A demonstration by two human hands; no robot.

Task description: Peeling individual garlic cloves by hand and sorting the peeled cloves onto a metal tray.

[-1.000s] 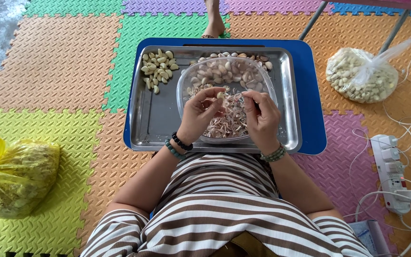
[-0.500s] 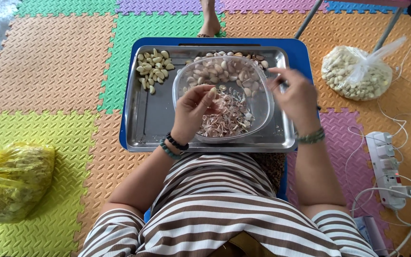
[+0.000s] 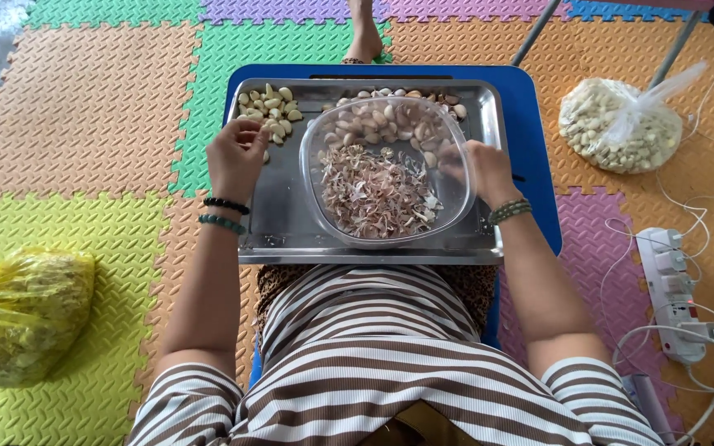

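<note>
Left hand point(image 3: 237, 157), fingers curled, at peeled garlic cloves point(image 3: 270, 107) far left on steel tray point(image 3: 283, 223): drop clove clear of skins. Right hand point(image 3: 477, 169) at clear bowl point(image 3: 386, 169) right rim; grip unclear.

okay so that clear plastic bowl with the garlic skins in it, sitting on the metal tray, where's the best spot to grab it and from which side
Probably by the rim of the clear bowl, from the near edge facing the person. Its walls look thin and rounded, so a pinch over the lip should hold better than a squeeze on the side. The right hand already crowds the right edge, the left hand is at the peeled cloves, and unpeeled cloves line the far side.
</note>
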